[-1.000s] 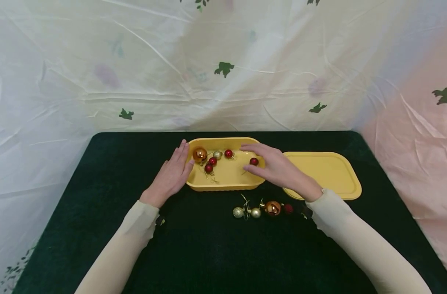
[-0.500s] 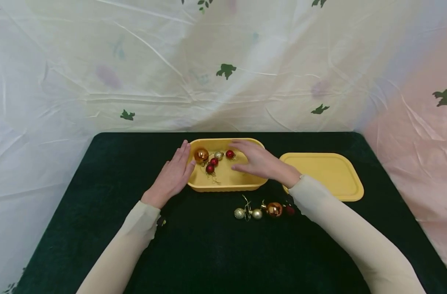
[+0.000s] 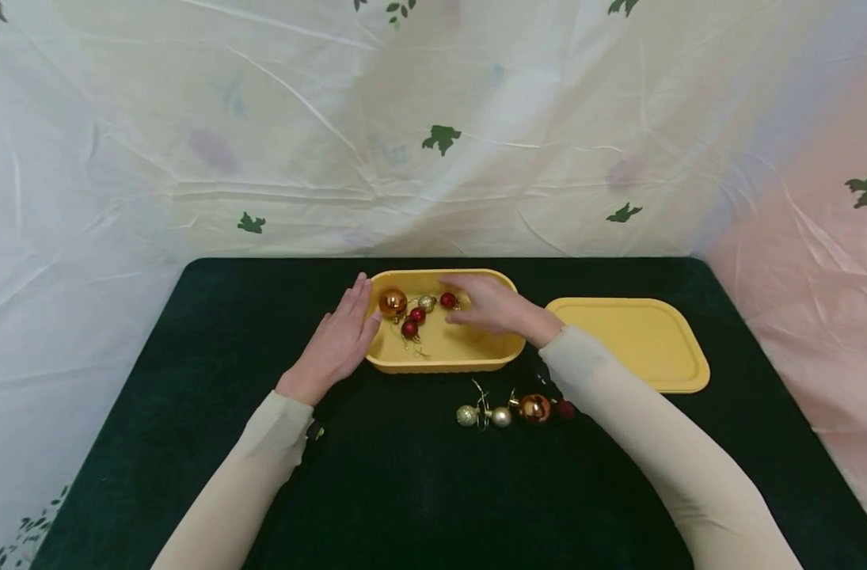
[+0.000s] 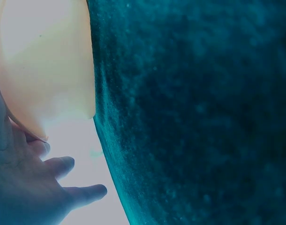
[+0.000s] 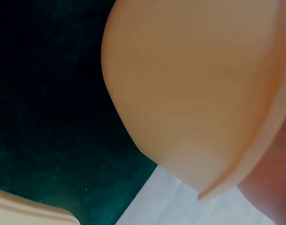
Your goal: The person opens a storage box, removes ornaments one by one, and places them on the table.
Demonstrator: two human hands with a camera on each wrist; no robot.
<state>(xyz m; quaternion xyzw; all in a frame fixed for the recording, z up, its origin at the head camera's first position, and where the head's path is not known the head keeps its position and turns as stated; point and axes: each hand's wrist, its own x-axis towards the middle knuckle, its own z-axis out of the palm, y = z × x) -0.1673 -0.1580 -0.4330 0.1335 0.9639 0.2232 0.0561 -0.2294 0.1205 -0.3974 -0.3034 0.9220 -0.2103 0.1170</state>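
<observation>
In the head view, a yellow plastic box [image 3: 443, 366] holds a large copper bauble [image 3: 393, 302], a small glittery gold bauble [image 3: 427, 303] and a few small red baubles [image 3: 448, 301]. My left hand [image 3: 336, 340] lies along the box's left end, fingers straight and fingertips near the rim. In the left wrist view its fingers [image 4: 89, 193] are spread beside the box wall [image 4: 47, 61]. My right hand [image 3: 497, 307] reaches over the right end into the box. Its thumb and fingers are apart, pointing toward a red bauble. What lies beneath its palm is hidden.
A yellow lid [image 3: 636, 340] lies right of the box, partly behind the right sleeve. In front of the box, a glittery gold bauble [image 3: 466, 416], a smooth gold bauble [image 3: 500, 416], a copper bauble [image 3: 535, 408] and a dark red bauble [image 3: 564, 409] sit on the dark green cloth [image 3: 419, 491].
My right hand has moved left, farther into the box, and now covers the red bauble seen at its right end. The left hand has stayed at the box's left end.
</observation>
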